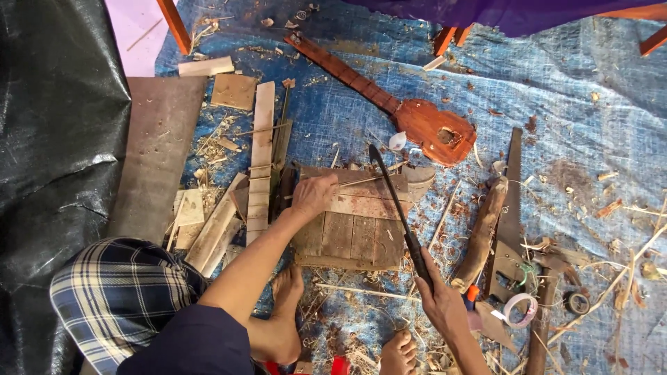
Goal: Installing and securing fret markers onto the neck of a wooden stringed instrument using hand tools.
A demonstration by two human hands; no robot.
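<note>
Right hand [439, 295] grips long knife [397, 208]; left hand [314, 194] pins thin stick [361, 181] (partly hidden)

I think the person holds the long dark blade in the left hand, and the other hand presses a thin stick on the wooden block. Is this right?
Not quite: in the head view the long dark blade is in the right hand. The left hand presses the thin stick on the wooden block.

Two hands: left hand [314, 195], right hand [443, 300]. Two bare feet [286, 316]. One long dark knife [399, 212]. One small red-brown guitar body with neck [396, 107]. One handsaw [511, 215]. Two tape rolls: one pale [520, 310], one dark [576, 302]. One board block [354, 226]. One blue tarp [570, 97].
</note>
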